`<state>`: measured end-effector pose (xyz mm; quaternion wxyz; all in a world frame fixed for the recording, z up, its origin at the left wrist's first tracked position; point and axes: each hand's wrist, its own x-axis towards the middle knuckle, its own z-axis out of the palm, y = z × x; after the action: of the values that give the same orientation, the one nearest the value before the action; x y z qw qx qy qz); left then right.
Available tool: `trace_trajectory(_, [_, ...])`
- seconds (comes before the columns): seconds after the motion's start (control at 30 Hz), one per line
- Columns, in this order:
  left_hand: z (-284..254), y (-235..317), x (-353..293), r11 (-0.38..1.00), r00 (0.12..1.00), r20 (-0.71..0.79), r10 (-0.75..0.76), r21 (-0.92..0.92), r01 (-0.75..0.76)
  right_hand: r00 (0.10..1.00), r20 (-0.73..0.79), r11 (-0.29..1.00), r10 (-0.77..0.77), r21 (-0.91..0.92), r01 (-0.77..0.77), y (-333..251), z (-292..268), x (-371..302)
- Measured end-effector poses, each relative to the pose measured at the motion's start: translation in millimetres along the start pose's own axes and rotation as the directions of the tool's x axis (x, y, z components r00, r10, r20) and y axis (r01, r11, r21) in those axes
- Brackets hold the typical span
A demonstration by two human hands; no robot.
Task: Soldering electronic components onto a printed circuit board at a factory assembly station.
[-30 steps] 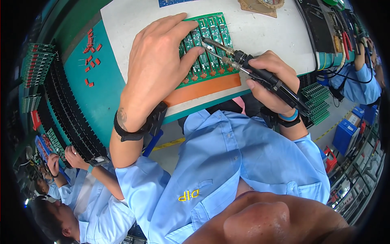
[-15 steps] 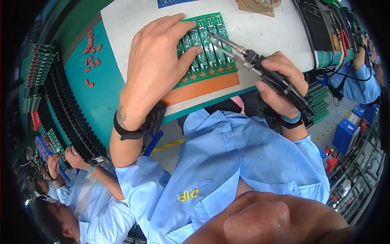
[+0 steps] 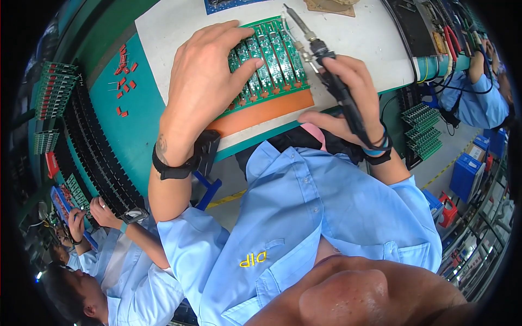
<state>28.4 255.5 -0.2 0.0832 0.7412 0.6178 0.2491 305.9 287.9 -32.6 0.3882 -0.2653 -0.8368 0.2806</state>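
A green circuit board panel (image 3: 275, 51), split into several narrow strips, lies on the work mat. Its near edge borders an orange-brown strip (image 3: 266, 112). My left hand (image 3: 202, 73) rests over the panel's left end, fingers spread toward the far edge and thumb on top; it covers that end. In my right hand (image 3: 356, 89) is a black soldering iron (image 3: 340, 89) with a thin metal feed tube beside its tip. The fingers wrap its handle, while the thumb sticks out to the left. The tip points away from me, near the panel's far right corner.
Red components (image 3: 126, 87) lie scattered on the green mat at left, beside black racks (image 3: 98, 146) and stacked green boards (image 3: 56, 89). A blue board (image 3: 231, 4) lies at the far edge. Tools (image 3: 451, 41) and cables are at right. Co-workers sit on both sides.
My right hand has moved left and the soldering iron has swung more upright. Its tip has gone from over the strips to beyond the panel's far edge. My left hand keeps its place on the panel.
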Motion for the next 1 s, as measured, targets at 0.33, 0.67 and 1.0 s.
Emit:
trace_trajectory(0.33, [-0.1,-0.6,-2.5,0.999,1.0,0.011,0.01,0.038,-0.011,0.997,-0.014,0.991,-0.074,-0.117,0.071,-1.1,14.6,-6.3])
trace_trajectory(0.67, [-12.1,9.7,4.2,0.998,0.998,0.06,-0.028,0.065,0.024,0.999,-0.028,0.999,-0.033,-0.025,0.033,-8.5,-1.4,-2.5])
trace_trajectory(1.0, [-13.2,-11.3,-4.0,0.999,0.999,-0.02,-0.025,0.034,0.026,0.991,0.129,0.959,0.017,0.279,-0.053,2.0,-7.3,18.9])
